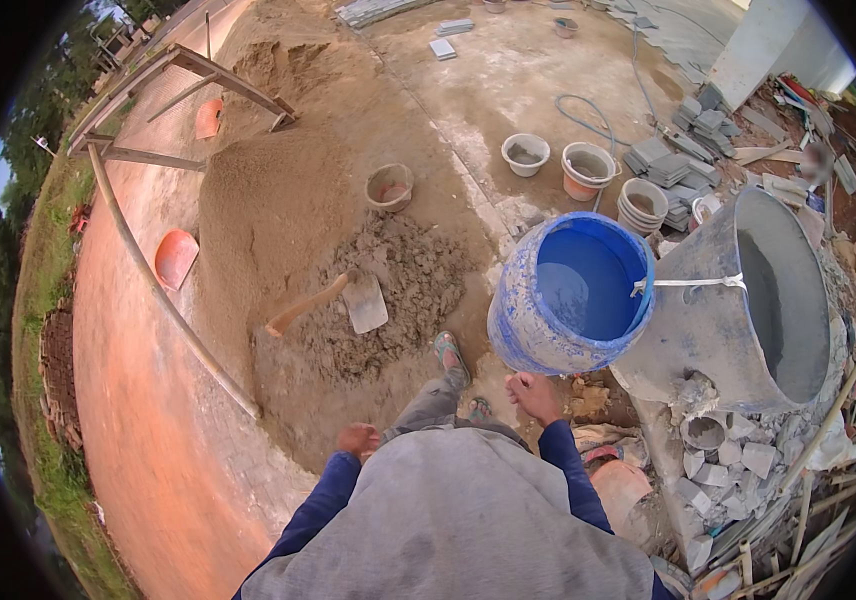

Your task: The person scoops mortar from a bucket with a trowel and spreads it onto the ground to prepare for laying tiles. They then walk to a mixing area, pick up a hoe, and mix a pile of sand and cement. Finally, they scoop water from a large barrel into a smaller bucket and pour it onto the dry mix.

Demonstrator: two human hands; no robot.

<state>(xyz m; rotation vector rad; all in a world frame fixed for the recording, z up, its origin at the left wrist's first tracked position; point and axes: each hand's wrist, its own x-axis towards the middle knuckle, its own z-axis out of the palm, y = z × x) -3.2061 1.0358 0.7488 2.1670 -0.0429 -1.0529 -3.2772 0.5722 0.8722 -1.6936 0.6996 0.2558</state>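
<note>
I read the layout as set up around the wet mortar: the heap lies on the ground directly ahead, with the sand pile against its left side, probably so that sand is close by. The hoe rests on the mortar, blade flat and wooden handle pointing left, perhaps left there to keep it within easy reach. To the right stands the blue barrel, partly filled with water; a white cord runs from its rim to the tilted grey drum, likely tying the two together. A mortar-stained bucket sits at the heap's far edge. I see the right hand below the barrel in view, elbow bent, fingers curled in narrow with nothing showing in them. The left hand hangs low beside the body, its forearm angled inward; I cannot tell how its fingers are set.
</note>
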